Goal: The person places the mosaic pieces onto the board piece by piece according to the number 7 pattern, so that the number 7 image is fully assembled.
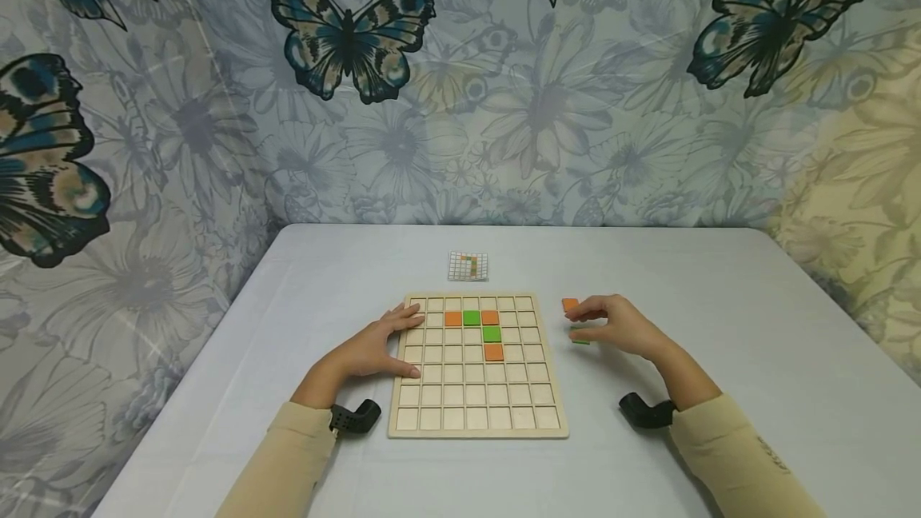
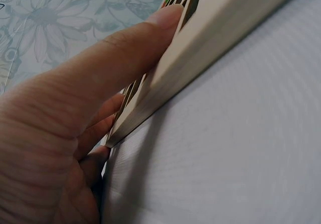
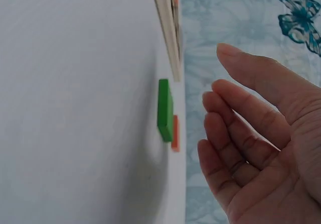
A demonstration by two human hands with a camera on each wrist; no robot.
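Note:
A wooden grid board [image 1: 453, 396] lies flat on the table. My left hand [image 1: 370, 348] rests spread along its left side, thumb and fingertips touching the rim; in the left wrist view the thumb [image 2: 125, 48] lies over the edge. Orange tiles [image 1: 452, 318] and green tiles [image 1: 471, 318] alternate in an upper row and down one column. Right of the board my right hand [image 1: 619, 326] hovers, thumb and fingers apart, above a loose green tile [image 3: 165, 111]. Beyond it lies a loose orange tile [image 1: 569, 304], partly covered by the fingertips in the head view. Nothing is between those fingers.
Behind the board, a small card [image 1: 456, 270] shows a printed grid with a coloured pattern. A white cloth covers the table [image 1: 180, 438]. Patterned fabric with butterflies [image 1: 348, 30] hangs behind and at the sides. Each wrist wears a black device [image 1: 356, 417].

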